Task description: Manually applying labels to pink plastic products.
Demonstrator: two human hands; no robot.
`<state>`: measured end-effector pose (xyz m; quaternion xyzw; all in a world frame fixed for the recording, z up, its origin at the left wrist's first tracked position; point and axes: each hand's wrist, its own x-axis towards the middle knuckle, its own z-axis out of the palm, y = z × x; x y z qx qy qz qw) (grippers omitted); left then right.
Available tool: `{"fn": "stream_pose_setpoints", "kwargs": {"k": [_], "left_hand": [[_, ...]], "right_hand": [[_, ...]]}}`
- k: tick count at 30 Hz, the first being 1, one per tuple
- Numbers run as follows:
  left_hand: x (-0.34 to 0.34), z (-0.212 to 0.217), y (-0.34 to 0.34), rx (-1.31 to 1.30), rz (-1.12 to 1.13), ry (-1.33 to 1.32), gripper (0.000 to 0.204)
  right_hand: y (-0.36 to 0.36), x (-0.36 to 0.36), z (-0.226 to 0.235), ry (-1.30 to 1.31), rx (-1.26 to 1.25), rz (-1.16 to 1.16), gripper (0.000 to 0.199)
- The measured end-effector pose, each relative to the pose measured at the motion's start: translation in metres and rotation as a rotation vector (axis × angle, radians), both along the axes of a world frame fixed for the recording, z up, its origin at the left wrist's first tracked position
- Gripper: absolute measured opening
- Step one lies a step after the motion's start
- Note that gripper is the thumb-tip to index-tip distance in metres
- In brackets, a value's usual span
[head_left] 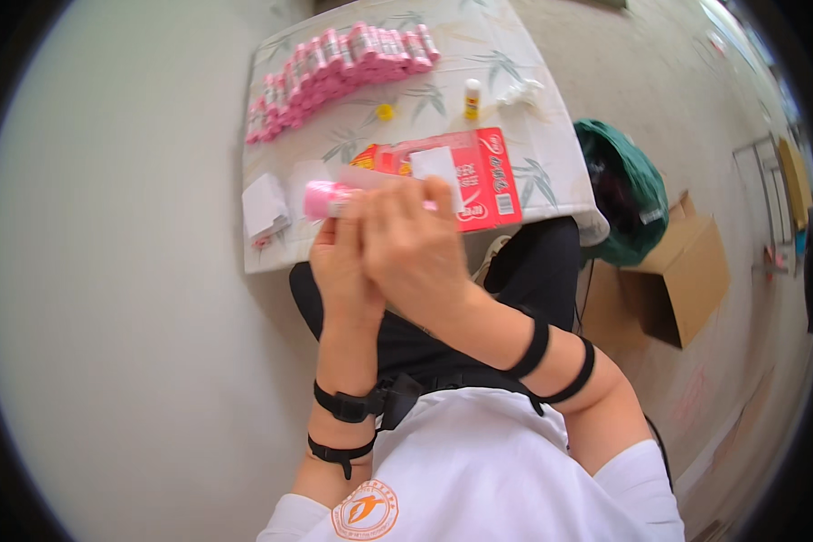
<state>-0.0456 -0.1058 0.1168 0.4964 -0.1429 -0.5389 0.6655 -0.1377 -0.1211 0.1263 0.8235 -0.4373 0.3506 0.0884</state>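
Over the near edge of the cloth-covered table [551,135], a pink roll [320,200] in two hands.
Its left end shows glossy pink, paling toward the hands; its middle is hidden, and pink peeks out at right. The left hand [341,271] and blurred right hand [413,244] both close around it. Far left, pink rolls with pale bands [343,68] lie piled.

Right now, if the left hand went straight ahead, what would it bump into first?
The left hand would meet the pink roll first: they're touching. Beyond that, probably the pale sheet, then the pile of pink rolls, though depth is hard to tell.
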Motion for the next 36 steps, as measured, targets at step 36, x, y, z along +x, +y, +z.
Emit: {"fn": "stream_pose_setpoints", "kwargs": {"k": [36], "left_hand": [[-0.035, 0.059, 0.022, -0.445, 0.043, 0.053, 0.019]], "right_hand": [[0.024, -0.015, 0.022, -0.203, -0.271, -0.099, 0.030]]}}
